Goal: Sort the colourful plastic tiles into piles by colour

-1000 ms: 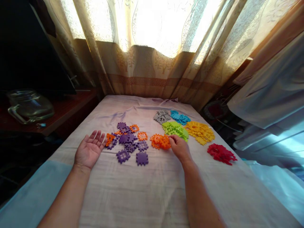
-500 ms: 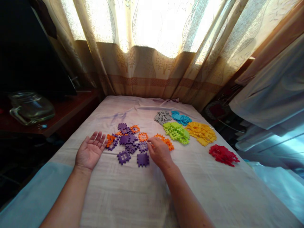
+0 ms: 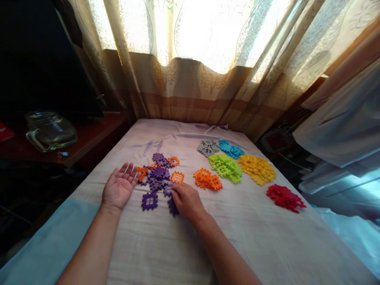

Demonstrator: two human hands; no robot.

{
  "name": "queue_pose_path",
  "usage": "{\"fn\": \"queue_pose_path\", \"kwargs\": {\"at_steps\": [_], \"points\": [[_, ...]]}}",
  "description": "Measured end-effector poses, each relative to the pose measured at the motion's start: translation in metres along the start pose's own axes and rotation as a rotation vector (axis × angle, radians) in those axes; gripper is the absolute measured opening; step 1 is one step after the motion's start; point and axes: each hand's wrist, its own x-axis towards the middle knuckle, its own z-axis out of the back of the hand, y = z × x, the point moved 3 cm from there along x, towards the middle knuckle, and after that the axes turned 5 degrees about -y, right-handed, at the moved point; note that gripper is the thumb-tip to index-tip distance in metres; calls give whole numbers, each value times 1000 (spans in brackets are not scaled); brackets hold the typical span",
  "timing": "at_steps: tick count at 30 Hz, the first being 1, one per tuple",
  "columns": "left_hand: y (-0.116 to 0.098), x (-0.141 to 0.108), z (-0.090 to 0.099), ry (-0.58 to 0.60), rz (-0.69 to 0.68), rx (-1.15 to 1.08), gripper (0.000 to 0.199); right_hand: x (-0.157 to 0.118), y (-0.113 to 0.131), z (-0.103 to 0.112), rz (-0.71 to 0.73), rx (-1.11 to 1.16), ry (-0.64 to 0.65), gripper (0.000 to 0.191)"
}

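Palm up, my left hand (image 3: pixel 120 188) lies open at the left of a mixed heap, its fingertips beside an orange tile (image 3: pixel 142 173). My right hand (image 3: pixel 188 202) is closed at the heap's right side, thumb and fingers on the edge of a purple window tile (image 3: pixel 168 189). Its fingers partly cover a dark purple tile (image 3: pixel 172 206) below. To the left lies another purple window tile (image 3: pixel 149 201). Several purple tiles (image 3: pixel 158 173) overlap in the heap's middle. An orange frame tile (image 3: pixel 177 177) sits just above my right hand.
Sorted piles lie to the right: orange (image 3: pixel 207 180), green (image 3: pixel 225 168), grey (image 3: pixel 208 147), blue (image 3: pixel 231 149), yellow (image 3: pixel 257 169) and red (image 3: pixel 285 197). A glass jug (image 3: pixel 52 132) stands on the wooden desk (image 3: pixel 89 140) at left. Curtains (image 3: pixel 190 91) hang behind the bed.
My right hand has moved left and nearer, and the purple window tile has shifted left with it. Nearby loose tiles have also slid left. My left hand stays open; the view has turned slightly.
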Motion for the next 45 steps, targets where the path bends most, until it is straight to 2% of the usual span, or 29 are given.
{"fn": "queue_pose_path", "kwargs": {"at_steps": [6,11,15,18,21,26,29,31,35,37,41,45], "points": [[0,0,0,3,11,-6,31,28,-12,12,-113,-98,-108,31],[0,-1,-1,-1,9,-10,33,47,-15,5,-166,-196,40,42],[0,-1,0,14,12,-9,32,50,-17,6,-231,-229,57,47],[0,-1,0,11,12,-12,32,46,-16,7,-259,-231,-1,48],[0,0,0,5,11,-8,33,37,-14,6,-256,-212,-99,39],[-1,1,1,10,-2,13,31,25,-15,2,-158,-49,-243,22],[0,1,1,6,-6,17,30,19,-26,13,-160,83,-279,21],[0,1,1,5,-9,17,30,14,-40,29,-226,110,-287,19],[0,1,0,7,-10,20,29,4,-68,63,-388,18,-228,21],[-1,0,0,6,-9,26,28,0,-76,74,-429,-38,-175,22],[-1,-2,-2,-4,-6,21,30,-2,-82,77,-441,-116,-116,24],[-1,-2,-1,2,-6,15,29,-3,-88,75,-453,-146,-122,25]]}}
